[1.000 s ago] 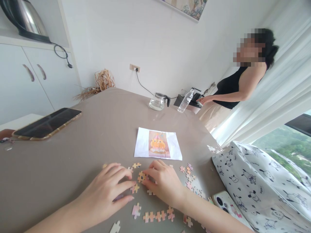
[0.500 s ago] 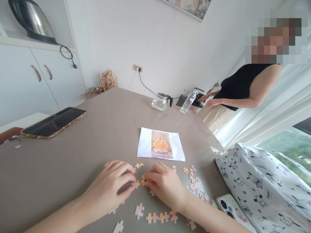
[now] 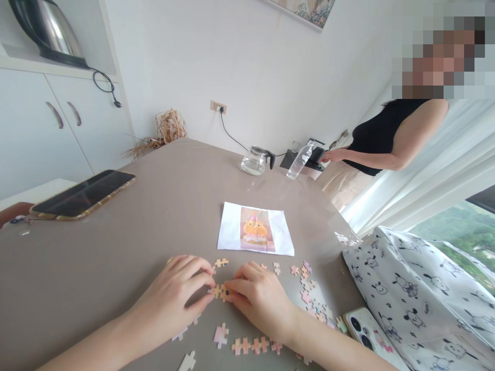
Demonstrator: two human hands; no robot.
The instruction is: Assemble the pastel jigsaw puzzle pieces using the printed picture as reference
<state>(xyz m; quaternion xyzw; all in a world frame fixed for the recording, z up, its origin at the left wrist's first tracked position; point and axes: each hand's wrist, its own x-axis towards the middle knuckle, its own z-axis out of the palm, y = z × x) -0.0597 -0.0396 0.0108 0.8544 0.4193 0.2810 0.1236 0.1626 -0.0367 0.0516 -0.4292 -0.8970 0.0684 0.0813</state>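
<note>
My right hand (image 3: 257, 291) pinches a yellow puzzle piece with a dark dot (image 3: 223, 292) between thumb and fingertips. It sits right against a yellow puzzle piece (image 3: 216, 292) at the fingertips of my left hand (image 3: 181, 286); whether the two interlock I cannot tell. My left thumb and fingers close on that piece's left end. Just above lies another yellow piece (image 3: 221, 262). Below my hands are a pink piece (image 3: 221, 335) and a short joined row of pink pieces (image 3: 242, 346). A paper with a printed cartoon picture (image 3: 232, 226) lies beyond my hands.
Several loose pieces (image 3: 305, 298) lie right of my right hand, near a phone (image 3: 365, 330) and a patterned white bag (image 3: 410, 288). Another phone (image 3: 83, 195) is at left. A glass pot (image 3: 253, 162) and a bottle (image 3: 300, 161) stand at the back. A person (image 3: 386, 136) stands at right.
My right hand has moved slightly left and down, bringing the dotted piece up against the piece at my left fingertips. The standing person's hands have drawn together.
</note>
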